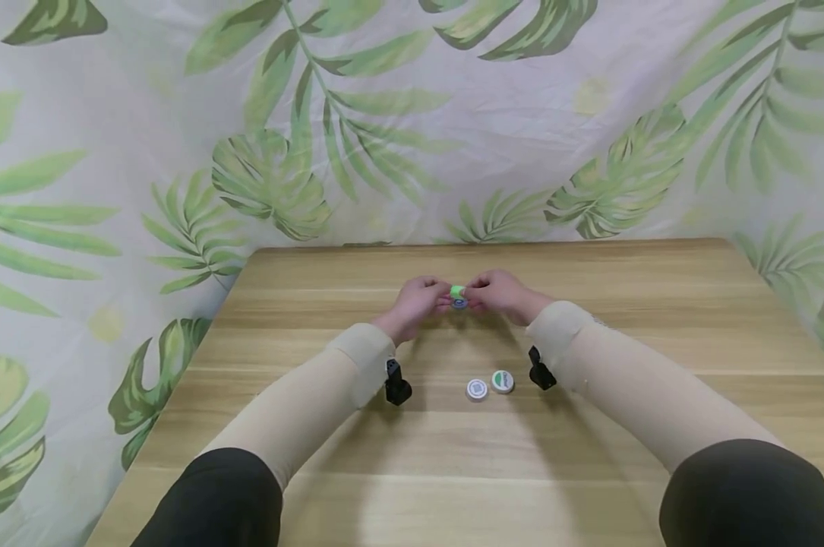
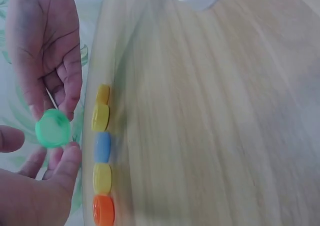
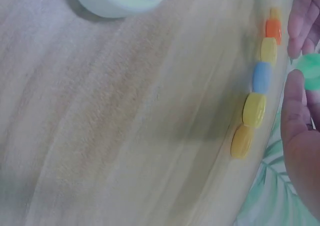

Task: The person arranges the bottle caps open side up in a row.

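Note:
Over the far part of the table, my right hand (image 1: 503, 295) holds a green round cap (image 2: 53, 129) at its edge with the fingertips. My left hand (image 1: 415, 304) is close on the other side of the cap. In the left wrist view, its thumb (image 2: 10, 138) stands apart from the cap and its fingers (image 2: 67, 166) lie just below it. A row of coloured caps lines the table near the far edge: an orange cap (image 2: 103, 210), a blue cap (image 3: 261, 77) and several yellow ones, including a yellow cap (image 3: 254, 110). My hands hide most of this row in the head view.
Nearer to me lie two small round white pieces, one with a square mark (image 1: 476, 390) and one with a green and white top (image 1: 503, 381). The wooden table (image 1: 357, 448) ends at a leaf-patterned cloth (image 1: 384, 152). A black wrist camera (image 1: 397, 384) hangs under the left sleeve.

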The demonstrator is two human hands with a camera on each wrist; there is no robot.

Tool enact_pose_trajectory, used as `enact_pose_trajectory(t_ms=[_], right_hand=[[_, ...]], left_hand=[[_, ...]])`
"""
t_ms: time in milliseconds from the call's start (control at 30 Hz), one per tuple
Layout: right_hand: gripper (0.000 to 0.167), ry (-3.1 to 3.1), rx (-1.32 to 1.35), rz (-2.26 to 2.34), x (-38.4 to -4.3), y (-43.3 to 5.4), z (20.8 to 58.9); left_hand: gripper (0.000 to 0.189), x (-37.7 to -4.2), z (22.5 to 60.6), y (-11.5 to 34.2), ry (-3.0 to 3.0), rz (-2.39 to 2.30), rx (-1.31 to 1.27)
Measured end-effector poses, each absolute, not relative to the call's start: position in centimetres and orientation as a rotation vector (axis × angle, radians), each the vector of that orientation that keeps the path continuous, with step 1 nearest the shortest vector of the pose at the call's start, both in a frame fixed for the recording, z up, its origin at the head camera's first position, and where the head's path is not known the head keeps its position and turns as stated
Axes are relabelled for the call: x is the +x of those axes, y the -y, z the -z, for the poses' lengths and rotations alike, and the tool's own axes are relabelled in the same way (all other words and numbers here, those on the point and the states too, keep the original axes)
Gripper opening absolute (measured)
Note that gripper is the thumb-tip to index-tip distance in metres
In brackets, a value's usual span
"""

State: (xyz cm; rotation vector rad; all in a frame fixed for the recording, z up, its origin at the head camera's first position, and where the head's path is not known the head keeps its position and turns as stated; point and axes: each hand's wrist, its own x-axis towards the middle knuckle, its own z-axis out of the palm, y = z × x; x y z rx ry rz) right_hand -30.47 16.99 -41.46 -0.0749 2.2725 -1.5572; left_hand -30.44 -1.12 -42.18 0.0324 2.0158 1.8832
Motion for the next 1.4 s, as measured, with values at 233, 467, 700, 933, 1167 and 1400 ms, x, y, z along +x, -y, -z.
enact_pose_trajectory(t_ms=[233,467,700,933,1167,1400], right_hand=[[0.037,-2.209,-0.001,1.672,-30.6,-17.7,41.2],[0.037,-2.199,0.003,1.671,-30.7,-18.6,41.0],[0.026,-2.269,0.080,1.739,-30.5,-18.7,40.5],[0.033,-2.346,0.153,1.751,-30.8,-19.2,40.0],[0.044,-2.298,0.200,1.765,-31.2,-20.2,39.8],[0.049,-2.202,0.208,1.788,-31.5,-21.6,40.4]], left_hand=[[0.031,-30.5,41.9,0.0,-1.996,-1.934,0.052],[0.031,-30.8,41.6,-1.4,-1.986,-1.976,0.029],[0.036,-30.6,41.5,-2.6,-1.990,-1.987,0.000],[0.049,-30.6,40.8,-3.8,-1.991,-1.963,-0.006],[0.050,-31.1,40.6,-5.0,-1.950,-1.954,-0.001],[0.052,-31.6,40.9,-6.2,-1.884,-1.926,0.037]])
